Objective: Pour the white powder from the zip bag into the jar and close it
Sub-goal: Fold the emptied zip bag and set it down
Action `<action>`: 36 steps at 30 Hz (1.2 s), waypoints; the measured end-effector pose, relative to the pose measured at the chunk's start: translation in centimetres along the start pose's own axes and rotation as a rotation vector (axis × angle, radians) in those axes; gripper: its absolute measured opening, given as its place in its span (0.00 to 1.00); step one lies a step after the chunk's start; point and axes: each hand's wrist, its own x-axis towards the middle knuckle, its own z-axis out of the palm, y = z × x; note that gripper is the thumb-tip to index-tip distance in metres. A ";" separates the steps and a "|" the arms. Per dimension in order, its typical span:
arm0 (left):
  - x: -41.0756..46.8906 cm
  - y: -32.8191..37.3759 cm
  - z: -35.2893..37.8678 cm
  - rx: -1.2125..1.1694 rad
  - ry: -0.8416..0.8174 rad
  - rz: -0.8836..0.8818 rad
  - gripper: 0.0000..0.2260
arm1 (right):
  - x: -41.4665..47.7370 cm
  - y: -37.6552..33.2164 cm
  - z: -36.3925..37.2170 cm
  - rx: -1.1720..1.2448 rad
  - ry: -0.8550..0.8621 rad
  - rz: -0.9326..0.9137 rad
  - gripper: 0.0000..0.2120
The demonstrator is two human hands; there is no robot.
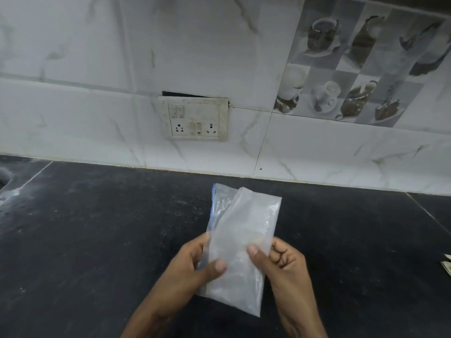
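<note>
Bottom centre of the frame, both hands are on the zip bag [241, 230]. The left hand [192, 267] pinches its left edge, thumb on the front and fingers tucked behind, out of sight. The right hand [283, 262] pinches the right edge the same way, fingers curled. The bag is held over the black counter [97, 240], tilted, with a blue zip strip [211, 211] up its left side. It's cloudy, so I honestly can't tell what powder is inside. Both forearms are cut off at the bottom. At the right edge some paper thing [446, 265] pokes in, mostly cropped. The counter is dark, dusty stone. Behind it are white marble-look wall tiles [73, 57], a grubby switchboard [195, 118] in the middle, and cup-print tiles [353, 69] upper right.
</note>
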 end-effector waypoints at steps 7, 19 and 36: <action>0.4 -0.5 0.0 -0.018 0.258 -0.024 0.13 | 0.7 0.4 -1.3 -0.023 -0.046 0.000 0.12; 1.1 -1.3 -0.6 -0.200 0.369 -0.020 0.22 | 1.6 2.3 -1.3 -0.101 0.011 -0.108 0.09; -4.2 -2.7 -2.0 -0.044 0.481 -0.099 0.08 | -1.3 2.7 -0.6 -0.410 -0.022 -0.089 0.08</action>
